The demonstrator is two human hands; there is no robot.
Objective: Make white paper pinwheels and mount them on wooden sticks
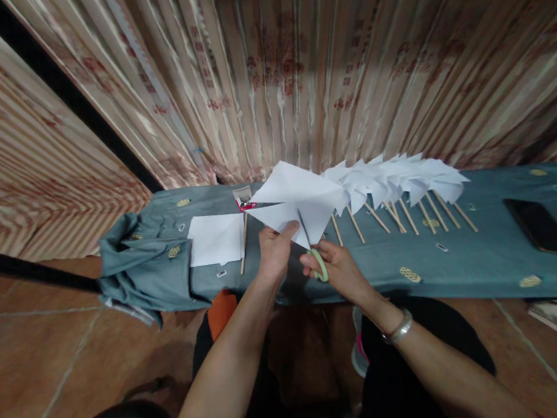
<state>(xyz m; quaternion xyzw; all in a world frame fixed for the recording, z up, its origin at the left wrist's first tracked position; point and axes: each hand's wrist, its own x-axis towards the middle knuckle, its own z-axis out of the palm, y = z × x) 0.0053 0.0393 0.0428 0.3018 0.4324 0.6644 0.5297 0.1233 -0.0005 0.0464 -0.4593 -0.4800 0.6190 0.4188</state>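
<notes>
My left hand [274, 252] is closed on the near corner of a white folded paper sheet [297, 200] and holds it up over the blue-grey cloth. My right hand [336, 268] grips green-handled scissors [317, 258], whose blades reach up into the sheet's lower edge. Both hands are over the front middle of the cloth.
A row of several white paper pinwheels on wooden sticks [396, 185] lies to the right. A flat white sheet [216, 238] and a loose wooden stick [243, 243] lie to the left, a small red item [246, 205] behind them. A black phone [542, 227] rests far right. The blue-grey cloth [465, 261] covers a low bench before curtains.
</notes>
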